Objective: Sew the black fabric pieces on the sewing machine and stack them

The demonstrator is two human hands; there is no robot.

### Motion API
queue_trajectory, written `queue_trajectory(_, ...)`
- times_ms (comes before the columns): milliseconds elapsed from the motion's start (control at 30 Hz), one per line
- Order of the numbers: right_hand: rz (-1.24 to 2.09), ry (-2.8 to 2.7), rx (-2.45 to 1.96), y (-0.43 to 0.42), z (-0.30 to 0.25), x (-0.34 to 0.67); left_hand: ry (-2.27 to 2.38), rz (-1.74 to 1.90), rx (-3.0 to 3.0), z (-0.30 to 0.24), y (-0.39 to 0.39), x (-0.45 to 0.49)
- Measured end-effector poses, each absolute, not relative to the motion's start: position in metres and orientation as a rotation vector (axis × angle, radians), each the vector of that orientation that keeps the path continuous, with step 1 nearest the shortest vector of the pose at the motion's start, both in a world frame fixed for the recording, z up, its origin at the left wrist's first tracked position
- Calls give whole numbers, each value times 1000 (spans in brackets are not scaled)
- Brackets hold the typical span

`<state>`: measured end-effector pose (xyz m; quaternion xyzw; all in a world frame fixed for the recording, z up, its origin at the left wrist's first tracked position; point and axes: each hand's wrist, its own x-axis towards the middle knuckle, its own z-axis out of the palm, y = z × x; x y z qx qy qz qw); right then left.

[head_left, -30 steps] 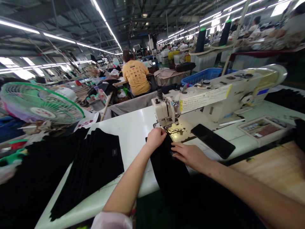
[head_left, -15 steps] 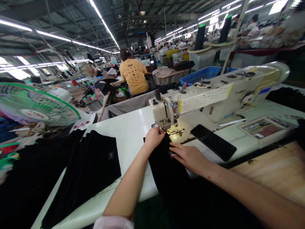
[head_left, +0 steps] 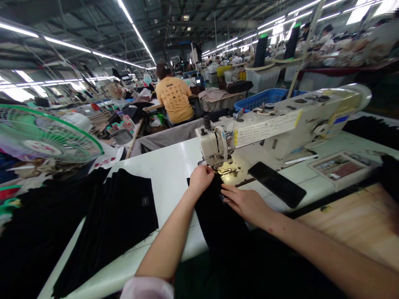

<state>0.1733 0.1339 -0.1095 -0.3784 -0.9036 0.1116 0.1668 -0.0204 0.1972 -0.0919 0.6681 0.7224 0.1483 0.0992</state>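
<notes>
Left hand, right hand on cloth at machine

Left: thumb and finger closed, pinching cloth's far end beside the needle area. Right: fingers together, slightly bent, tips at cloth's right edge; can't tell if it grips anything. Cloth runs from machine toward person, over table edge. Step looks like aligning that end for feeding; next move seems to call for flat cloth, fingertips clear of needle. Phone lies right, stack left. Farther: fan at left, crate behind machine, co-worker in yellow.
</notes>
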Motion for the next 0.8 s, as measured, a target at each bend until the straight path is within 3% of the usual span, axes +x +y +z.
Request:
queue_trajectory(200,277,-2566,-1080,136,-112,173,2199,541,2020,-86,193,-18)
queue_trajectory(333,349,-2454,-1034,131,-110,184,2190,683,2071,-74,144,-19)
queue_trajectory(533,455,-2490,-585,91,-84,202,1962,1535,1973,-99,1,-3)
queue_trajectory(700,199,-2740,-318,62,-82,187,2226,995,1785,-135,-61,22)
queue_trajectory(800,42,-2700,-245,57,-90,174,2241,908,1658,-140,-59,26)
